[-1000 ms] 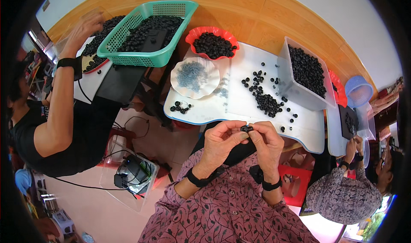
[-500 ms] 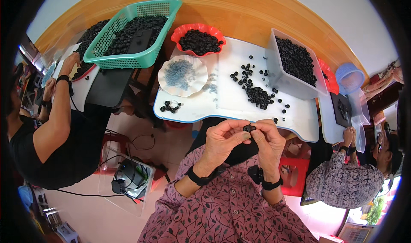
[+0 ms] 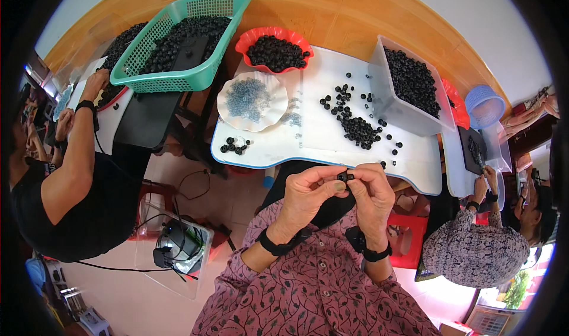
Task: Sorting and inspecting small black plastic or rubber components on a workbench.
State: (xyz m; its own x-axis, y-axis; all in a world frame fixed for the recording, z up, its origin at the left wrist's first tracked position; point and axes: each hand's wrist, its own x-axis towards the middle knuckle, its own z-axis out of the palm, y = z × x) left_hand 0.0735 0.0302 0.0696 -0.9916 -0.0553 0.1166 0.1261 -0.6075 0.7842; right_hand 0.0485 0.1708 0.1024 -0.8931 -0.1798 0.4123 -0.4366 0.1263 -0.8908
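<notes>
Just off the table's near edge, my left hand (image 3: 309, 197) and my right hand (image 3: 371, 195) meet in front of my chest. Thumb and fingers of each are pinched on small round black parts (image 3: 345, 177), which look like two pieces side by side; the fingertips partly cover them. Loose black parts (image 3: 360, 132) of the same look lie scattered on the white tabletop (image 3: 314, 140) beyond my right hand. A small cluster of black parts (image 3: 235, 146) lies near the table's left corner, around a small clear piece.
On the table stand a white wavy plate (image 3: 269, 121) of tiny clear bluish pieces (image 3: 246, 98), a red bowl (image 3: 269, 32) and a clear bin (image 3: 388, 93) of black parts. A green basket (image 3: 172, 82) sits at left. People work at both sides; cables and a box (image 3: 184, 250) lie lower left.
My hands keep their pinch on the black parts in nearly the same place. The view has shifted slightly. At right, the other person's hands have moved apart.
</notes>
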